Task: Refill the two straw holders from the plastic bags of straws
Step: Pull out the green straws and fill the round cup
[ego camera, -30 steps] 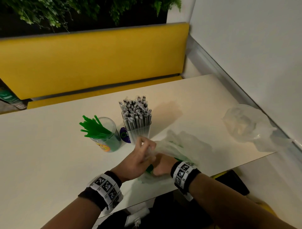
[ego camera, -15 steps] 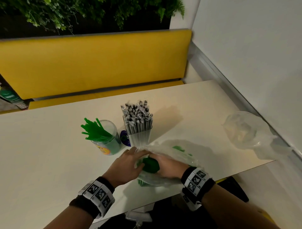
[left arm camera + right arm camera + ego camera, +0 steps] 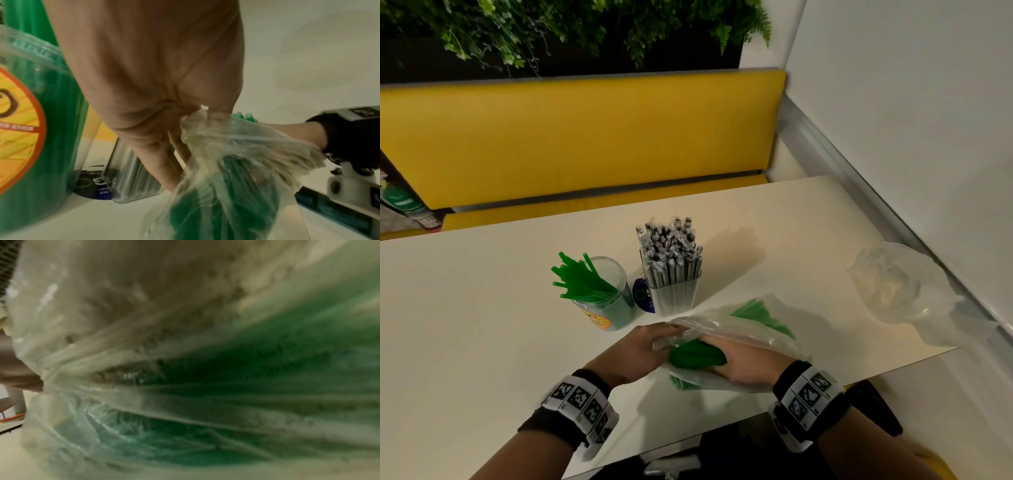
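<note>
Fingers (image 3: 174, 164) of my left hand (image 3: 640, 349) pinch the gathered mouth of the plastic bag (image 3: 743, 325), which lies at the tabletop's (image 3: 465, 325) near edge. My right hand (image 3: 746, 366) is inside the bag, curled round the bundle of green straws (image 3: 697, 354). Toward the middle stand the round holder (image 3: 609, 301) of green straws and, just beside it, the square holder (image 3: 674, 298) of wrapped straws. An empty bag (image 3: 893, 284) lies at the right edge.
</note>
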Motion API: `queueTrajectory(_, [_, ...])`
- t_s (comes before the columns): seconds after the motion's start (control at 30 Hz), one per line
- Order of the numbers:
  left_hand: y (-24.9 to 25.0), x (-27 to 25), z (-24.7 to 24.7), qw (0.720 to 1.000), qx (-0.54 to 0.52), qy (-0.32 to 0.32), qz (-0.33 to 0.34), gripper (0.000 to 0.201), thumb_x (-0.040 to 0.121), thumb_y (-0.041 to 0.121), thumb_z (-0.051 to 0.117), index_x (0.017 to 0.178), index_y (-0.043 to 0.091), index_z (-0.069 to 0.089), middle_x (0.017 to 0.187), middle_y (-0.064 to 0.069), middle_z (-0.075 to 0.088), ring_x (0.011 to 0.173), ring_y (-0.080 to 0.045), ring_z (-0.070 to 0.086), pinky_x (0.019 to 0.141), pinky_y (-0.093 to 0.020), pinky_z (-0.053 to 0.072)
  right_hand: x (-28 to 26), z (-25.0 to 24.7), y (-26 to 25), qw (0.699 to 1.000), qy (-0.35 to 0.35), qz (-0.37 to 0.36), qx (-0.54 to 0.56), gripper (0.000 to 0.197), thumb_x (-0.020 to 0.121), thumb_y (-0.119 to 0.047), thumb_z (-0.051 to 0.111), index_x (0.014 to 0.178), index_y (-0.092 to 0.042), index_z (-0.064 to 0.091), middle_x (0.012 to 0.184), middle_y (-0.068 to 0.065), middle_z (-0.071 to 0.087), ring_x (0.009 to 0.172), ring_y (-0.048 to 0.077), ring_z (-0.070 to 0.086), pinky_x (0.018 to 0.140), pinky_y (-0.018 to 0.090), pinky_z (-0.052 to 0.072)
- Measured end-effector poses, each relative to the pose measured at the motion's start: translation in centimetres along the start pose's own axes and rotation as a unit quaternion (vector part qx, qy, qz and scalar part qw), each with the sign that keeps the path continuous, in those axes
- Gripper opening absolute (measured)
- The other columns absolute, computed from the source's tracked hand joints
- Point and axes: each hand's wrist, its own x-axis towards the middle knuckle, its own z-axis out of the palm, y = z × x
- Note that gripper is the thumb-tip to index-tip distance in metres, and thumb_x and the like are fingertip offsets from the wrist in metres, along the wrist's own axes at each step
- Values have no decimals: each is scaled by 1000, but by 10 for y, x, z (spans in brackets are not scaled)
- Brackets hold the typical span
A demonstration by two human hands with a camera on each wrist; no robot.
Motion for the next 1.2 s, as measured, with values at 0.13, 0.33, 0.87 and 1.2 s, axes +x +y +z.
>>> queueTrajectory(0.13, [-2, 4, 0, 999, -3, -23, -24, 53, 95, 0, 59, 119, 45, 69, 126, 22, 69, 117, -4, 64, 98, -20, 51, -8, -2, 0, 999, -11, 21, 25, 23, 97, -44, 55, 111, -27, 61, 100, -7, 64, 87, 12, 57, 78, 27, 46])
queueTrajectory(0.33, [-11, 3, -3, 989, 144, 22, 10, 53, 89, 18, 58, 140, 32, 59, 139, 16, 60, 125, -2, 57, 106, -19, 45, -4, -19, -18, 992, 38, 5, 123, 27, 93, -19, 65, 120, -23, 62, 99, -18, 56, 85, -3, 51, 76, 7, 40])
queueTrajectory(0.87, [20, -38, -5, 984, 116, 118, 71, 47, 87, 62, 66, 124, 32, 65, 130, 13, 58, 121, -5, 55, 103, -28, 46, 31, -46, -65, 928, 165, 6, 333, 18, 98, -29, 64, 114, -37, 59, 93, -21, 71, 90, 1, 69, 82, 15, 53])
queueTrajectory(1.2, [57, -66, -24, 974, 8, 212, 85, 71, 94, 44, 67, 150, 31, 26, 151, 17, 38, 140, 3, 36, 112, -11, 30, 81, -64, -128, 879, 226, -74, 414, 18, 98, -19, 66, 115, -12, 68, 103, 1, 74, 101, 11, 71, 90, 24, 55])
